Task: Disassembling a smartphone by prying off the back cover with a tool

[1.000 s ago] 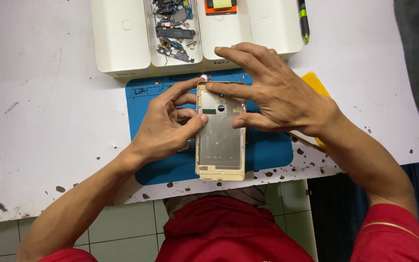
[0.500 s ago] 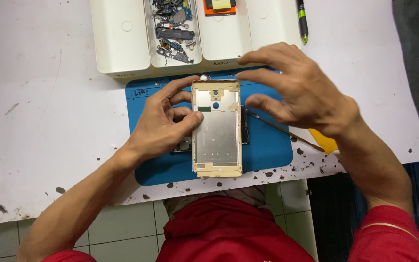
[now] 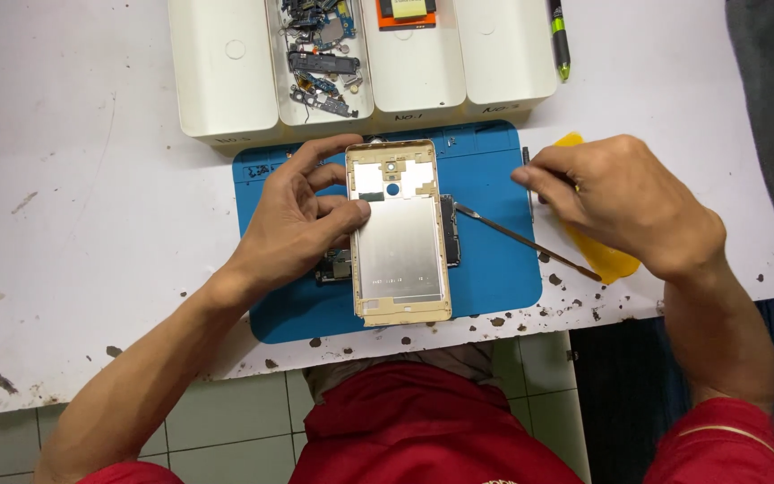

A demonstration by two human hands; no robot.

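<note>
Under both hands lies the white surface [image 3: 91, 224], with a blue mat [image 3: 494, 269] between them. On the mat, the left hand [image 3: 302, 224] grips a gold phone frame's [image 3: 400, 246] edge. Fingers pinched, the right hand [image 3: 624, 202] touches a thin metal tool [image 3: 527, 179], beside a longer rod [image 3: 521, 240].

Left hand [image 3: 302, 220] fingers curled, thumb extended; right hand [image 3: 615, 202] palm down, fingertips pinched.

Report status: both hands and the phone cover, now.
Left hand steadies gold phone back cover on blue mat. Right hand at thin tool. Metal spudger lies between.
</note>
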